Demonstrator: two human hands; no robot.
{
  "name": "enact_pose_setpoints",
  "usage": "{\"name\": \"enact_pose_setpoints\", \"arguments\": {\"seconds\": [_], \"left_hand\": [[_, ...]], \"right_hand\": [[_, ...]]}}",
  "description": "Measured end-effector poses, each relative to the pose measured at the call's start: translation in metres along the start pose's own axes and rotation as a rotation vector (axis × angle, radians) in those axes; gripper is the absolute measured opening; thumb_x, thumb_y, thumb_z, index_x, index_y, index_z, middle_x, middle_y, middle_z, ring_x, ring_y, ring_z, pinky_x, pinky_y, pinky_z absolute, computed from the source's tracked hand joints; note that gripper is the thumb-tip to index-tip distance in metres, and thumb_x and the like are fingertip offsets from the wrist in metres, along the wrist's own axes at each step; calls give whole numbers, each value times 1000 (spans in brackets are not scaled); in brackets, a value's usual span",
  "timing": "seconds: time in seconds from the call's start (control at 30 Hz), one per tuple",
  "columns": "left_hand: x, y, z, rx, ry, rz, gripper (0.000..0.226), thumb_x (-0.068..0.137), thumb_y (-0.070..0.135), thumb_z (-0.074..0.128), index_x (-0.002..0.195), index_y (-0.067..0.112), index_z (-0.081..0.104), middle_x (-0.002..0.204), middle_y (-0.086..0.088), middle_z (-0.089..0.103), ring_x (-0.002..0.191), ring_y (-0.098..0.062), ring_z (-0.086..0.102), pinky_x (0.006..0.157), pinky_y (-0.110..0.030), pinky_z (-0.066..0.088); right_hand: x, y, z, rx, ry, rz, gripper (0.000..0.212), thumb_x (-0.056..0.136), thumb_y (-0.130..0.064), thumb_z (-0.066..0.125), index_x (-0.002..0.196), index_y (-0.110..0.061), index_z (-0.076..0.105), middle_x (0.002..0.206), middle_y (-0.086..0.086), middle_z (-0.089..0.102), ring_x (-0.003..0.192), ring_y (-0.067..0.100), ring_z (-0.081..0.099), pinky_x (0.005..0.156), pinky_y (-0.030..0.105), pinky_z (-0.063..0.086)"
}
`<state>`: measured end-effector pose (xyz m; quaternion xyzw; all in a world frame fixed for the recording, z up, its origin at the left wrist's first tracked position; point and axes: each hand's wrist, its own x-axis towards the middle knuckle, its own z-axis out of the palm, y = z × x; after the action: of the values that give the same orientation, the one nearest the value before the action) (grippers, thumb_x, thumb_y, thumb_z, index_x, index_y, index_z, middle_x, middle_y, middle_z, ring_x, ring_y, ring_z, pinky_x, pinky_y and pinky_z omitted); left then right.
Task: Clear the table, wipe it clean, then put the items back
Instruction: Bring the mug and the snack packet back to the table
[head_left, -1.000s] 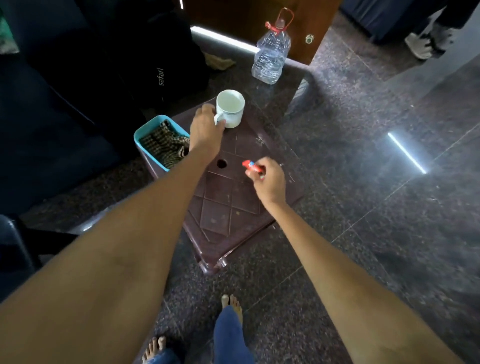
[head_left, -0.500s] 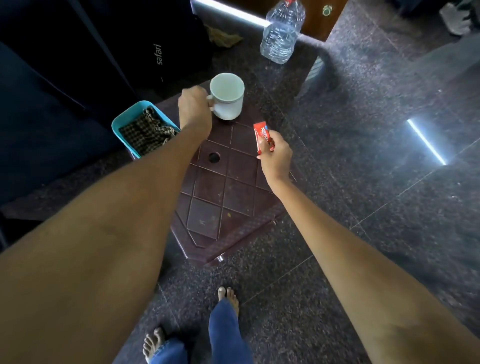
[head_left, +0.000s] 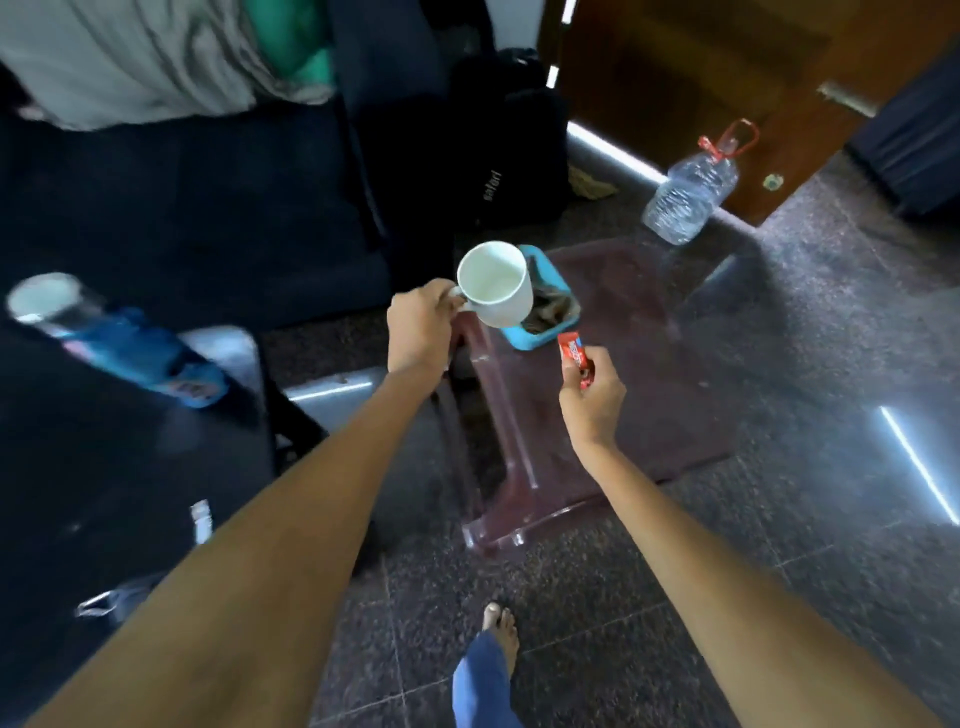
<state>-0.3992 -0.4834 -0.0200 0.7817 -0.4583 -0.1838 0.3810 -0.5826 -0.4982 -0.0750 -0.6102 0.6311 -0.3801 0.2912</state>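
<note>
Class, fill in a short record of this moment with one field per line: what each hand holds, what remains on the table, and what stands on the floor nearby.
left hand: grips the white mug by its handle, lifted
right hand: pinches the red sachet
brown table: carries the teal basket with a checked cloth inside
floor: clear water jug beyond the table

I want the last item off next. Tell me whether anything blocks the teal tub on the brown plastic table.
From this view, the white ceramic mug, held by the left hand, covers the teal plastic tub's near-left part. The right hand grips a red sachet beside it. Both hands are full; nothing else on the brown plastic table blocks it.
</note>
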Motion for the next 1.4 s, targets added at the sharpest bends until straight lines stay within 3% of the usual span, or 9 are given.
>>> {"name": "enact_pose_setpoints", "arguments": {"seconds": [0.13, 0.3, 0.43, 0.53, 0.83, 0.97, 1.2, 1.33, 1.4], "left_hand": [[-39, -68, -104, -25, 59, -50, 18, 91, 8, 53, 92, -2, 68, 84, -23, 70, 79, -32, 64, 72, -38, 47], [-101, -163, -212, 69, 128, -168, 18, 91, 9, 53, 90, -1, 68, 84, -25, 69, 70, -35, 54, 65, -32, 37], [-138, -249, -288, 194, 157, -238, 20, 92, 10, 50, 88, -1, 67, 83, -25, 68, 74, -43, 55, 69, -41, 42], [-150, -296, -319, 260, 186, -305, 18, 91, 10, 53, 91, 2, 69, 85, -22, 70, 70, -32, 56, 64, -35, 37], [-107, -370, -307, 209, 167, -369, 18, 91, 10, 56, 97, 1, 69, 89, -22, 71, 72, -31, 58, 61, -24, 30], [-71, -378, -295, 187, 100, -372, 17, 91, 8, 53, 94, 0, 68, 87, -21, 71, 67, -24, 47, 63, -27, 33], [-35, -389, -284, 189, -29, -351, 18, 92, 3, 48, 93, 0, 66, 87, -16, 71, 67, -21, 45, 62, -24, 34], [-30, -389, -285, 224, -94, -326, 20, 89, -3, 48, 92, 1, 66, 86, -18, 70, 68, -23, 47, 62, -33, 38], [-23, -392, -287, 236, -124, -322, 18, 89, -4, 48, 90, 0, 65, 86, -19, 69, 69, -24, 48, 64, -38, 43]], "right_hand": [[-88, -55, 70, 27, -117, -29, 8, 87, -1, 54, 92, 1, 60, 77, 4, 56, 72, 19, 50, 61, 20, 29], [-195, -106, 154, 84, -281, -41, 6, 88, -3, 53, 90, -3, 59, 74, 3, 56, 68, 20, 50, 60, 22, 33], [-268, -139, 219, 135, -360, -46, 6, 88, -6, 54, 88, -2, 59, 71, 4, 55, 66, 21, 50, 63, 29, 37], [-300, -151, 256, 122, -386, -92, 6, 87, -5, 55, 87, 1, 59, 71, 5, 54, 68, 21, 50, 62, 26, 33], [-296, -151, 317, 46, -424, -89, 4, 86, -2, 56, 84, 1, 57, 69, 5, 51, 65, 19, 47, 62, 34, 37], [-275, -155, 331, 10, -415, -66, 3, 85, -1, 56, 85, 2, 57, 71, 5, 53, 68, 20, 48, 62, 28, 34], [-268, -159, 352, -1, -368, -1, 4, 85, -1, 56, 89, -1, 58, 75, 2, 54, 69, 16, 48, 61, 18, 31], [-273, -158, 357, -46, -323, 44, 6, 86, -3, 55, 91, 0, 58, 76, 4, 55, 71, 18, 50, 65, 25, 37], [-276, -160, 362, -41, -294, 51, 6, 86, -3, 56, 91, -1, 59, 76, 4, 55, 70, 18, 49, 63, 21, 34]]}}
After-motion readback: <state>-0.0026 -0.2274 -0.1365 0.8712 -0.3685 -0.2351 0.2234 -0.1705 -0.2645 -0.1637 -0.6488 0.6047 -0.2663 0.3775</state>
